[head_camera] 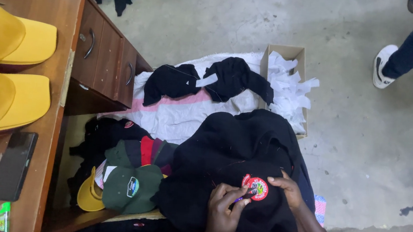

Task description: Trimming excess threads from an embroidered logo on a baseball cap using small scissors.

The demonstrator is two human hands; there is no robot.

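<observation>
Two hands (228,205) (288,188) pinching round patch (257,189), needle indistinct, black garment (233,149)

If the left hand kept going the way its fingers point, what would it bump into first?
Likely the round red patch on the black garment: the left hand points up and right at it, fingertips nearly touching, with the right hand just beyond.

A round red patch (257,188) with a green and white centre lay on the black garment in the lap, pinched between the fingers of both hands. An open, oblong cardboard box (289,53) stood on the concrete floor above the lap, filled with white label strips (291,91). A dark phone (14,165) with its screen blank lay flat on the wooden desk at the left, and a small oval white badge (132,187) was fixed to the front of the green cap.
</observation>
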